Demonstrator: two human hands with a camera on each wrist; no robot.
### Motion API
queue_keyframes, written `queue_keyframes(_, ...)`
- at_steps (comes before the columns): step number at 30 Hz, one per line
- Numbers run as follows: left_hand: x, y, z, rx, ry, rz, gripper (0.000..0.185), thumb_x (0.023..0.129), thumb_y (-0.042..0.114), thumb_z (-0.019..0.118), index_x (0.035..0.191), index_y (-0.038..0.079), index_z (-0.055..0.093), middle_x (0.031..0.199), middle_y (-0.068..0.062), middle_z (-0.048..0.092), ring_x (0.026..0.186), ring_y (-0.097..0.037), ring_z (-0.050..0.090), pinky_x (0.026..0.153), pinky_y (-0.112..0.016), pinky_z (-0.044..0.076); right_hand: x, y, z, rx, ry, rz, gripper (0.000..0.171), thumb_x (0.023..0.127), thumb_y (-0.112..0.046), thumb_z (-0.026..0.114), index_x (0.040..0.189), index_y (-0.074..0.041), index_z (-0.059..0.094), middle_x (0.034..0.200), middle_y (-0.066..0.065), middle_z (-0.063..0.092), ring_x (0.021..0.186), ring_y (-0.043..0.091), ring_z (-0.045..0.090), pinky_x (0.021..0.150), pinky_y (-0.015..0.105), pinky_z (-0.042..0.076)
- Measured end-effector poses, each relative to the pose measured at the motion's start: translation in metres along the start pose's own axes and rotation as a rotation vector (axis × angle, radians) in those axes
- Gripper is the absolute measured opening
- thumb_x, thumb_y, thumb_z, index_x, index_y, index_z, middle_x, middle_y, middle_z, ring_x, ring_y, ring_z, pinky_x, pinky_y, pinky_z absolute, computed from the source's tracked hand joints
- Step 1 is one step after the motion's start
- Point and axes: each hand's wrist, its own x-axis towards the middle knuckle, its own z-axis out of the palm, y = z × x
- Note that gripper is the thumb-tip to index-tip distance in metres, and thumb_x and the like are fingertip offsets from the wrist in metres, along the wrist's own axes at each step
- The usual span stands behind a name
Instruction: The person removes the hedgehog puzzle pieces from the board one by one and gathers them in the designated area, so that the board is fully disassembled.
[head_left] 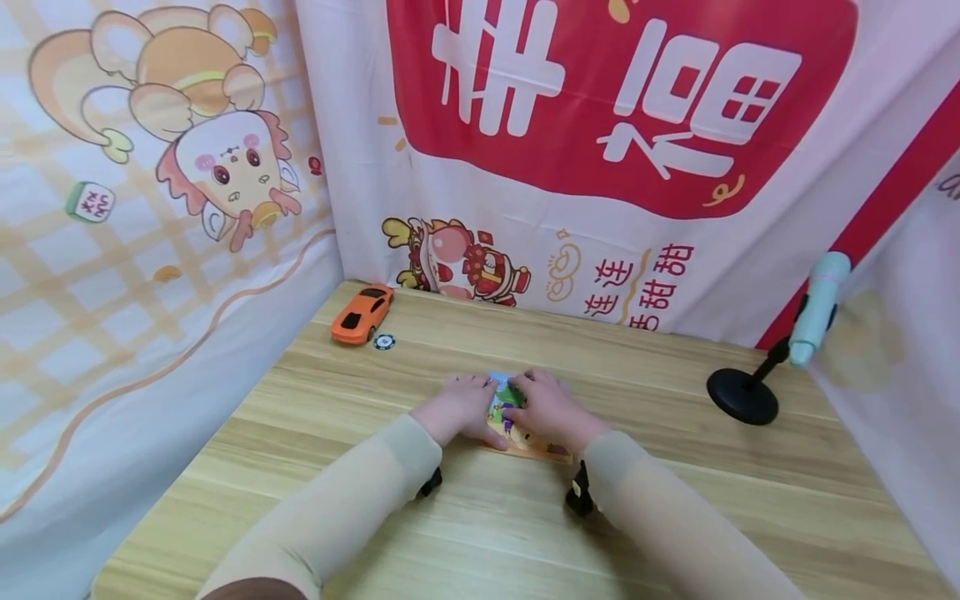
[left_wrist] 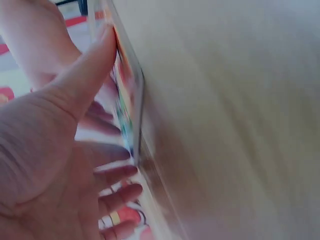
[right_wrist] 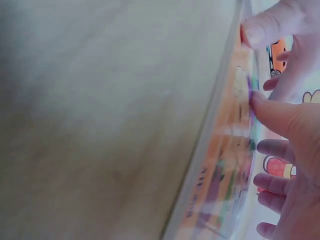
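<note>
A flat, brightly coloured cartoon picture board (head_left: 497, 408) lies on the wooden table between both hands. Orange fills the part nearest the body; green, blue and purple show farther back. My left hand (head_left: 467, 408) rests over its left side, and in the left wrist view the thumb (left_wrist: 100, 55) presses on the board's face, the other fingers stretched out straight. Over the right side is my right hand (head_left: 553, 410). Its thumb (right_wrist: 272, 114) touches the printed face in the right wrist view, with the fingers spread loosely. The hands cover much of the picture.
An orange toy car (head_left: 363, 314) stands at the table's back left corner, next to a small round chip (head_left: 384, 342). At the right, a mint-green microphone (head_left: 821, 308) leans on a black stand (head_left: 742, 396). Printed cloths (head_left: 352, 167) hang behind and beside the table (head_left: 480, 542).
</note>
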Motion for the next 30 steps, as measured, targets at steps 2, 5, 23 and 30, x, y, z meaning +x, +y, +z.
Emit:
queue_keyframes(2,0.002,-0.007,0.000,-0.018,-0.012,0.015,0.118,0.070,0.077,0.069,0.156,0.008,0.029,0.160,-0.011,0.027,0.145,-0.031,0.023,0.117,-0.048,0.018,0.004,-0.001,0.000,0.015,0.018,0.024,0.063,0.087,-0.050,0.073,0.139,-0.020,0.056,0.131,0.008,0.049,0.122,0.028,0.042,0.106,0.050,0.032)
queue_keyframes(5,0.004,-0.016,-0.001,-0.062,-0.038,0.024,0.117,0.069,0.075,0.072,0.157,0.012,0.028,0.162,-0.010,0.023,0.147,-0.032,0.019,0.118,-0.048,0.015,0.010,-0.002,0.000,0.027,0.023,0.054,0.062,0.081,-0.048,0.079,0.134,-0.021,0.059,0.118,0.006,0.050,0.109,0.025,0.044,0.097,0.045,0.038)
queue_keyframes(23,0.003,-0.015,-0.016,-0.021,-0.135,-0.117,0.131,0.055,0.077,0.077,0.159,0.022,0.020,0.163,-0.013,0.016,0.147,-0.034,0.017,0.118,-0.048,0.015,0.031,-0.005,-0.004,0.375,-0.086,0.150,0.056,0.077,-0.018,0.087,0.121,-0.013,0.054,0.121,0.013,0.054,0.108,0.029,0.053,0.097,0.047,0.045)
queue_keyframes(30,0.020,-0.022,-0.004,0.012,-0.179,-0.126,0.141,0.046,0.084,0.071,0.160,0.025,0.013,0.164,-0.010,0.010,0.148,-0.031,0.013,0.118,-0.048,0.016,0.029,-0.004,-0.006,0.387,-0.086,0.139,0.053,0.082,-0.022,0.084,0.124,-0.011,0.053,0.115,0.011,0.055,0.103,0.027,0.054,0.093,0.046,0.047)
